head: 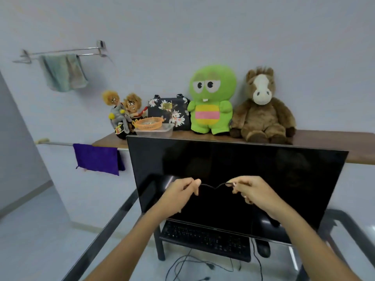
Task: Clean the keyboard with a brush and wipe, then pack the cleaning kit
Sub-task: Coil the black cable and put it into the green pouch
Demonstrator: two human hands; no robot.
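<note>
Keyboard: black flat plastic keyboard [205, 239] lay on a low dark stand [161, 248], just below the bottom edge of the large black monitor [233, 169].
Cable: thin black cable [213, 186] was stretched in front of the monitor, sagging slightly between the two hands.
Left hand: left hand [178, 191] pinched one end of the cable with curled fingers [195, 182].
Right hand: right hand [251, 189] pinched the other end, where a small metal plug seemed to show.
Handling: judging by looks, the keyboard was light, stiff and fairly flat; best gripped by both short edges, as the keys could snag. The cable was limp and light.
Kit: no brush or wipe could be told.
Behind monitor: wooden shelf [324, 142] carried plush toys.
</note>
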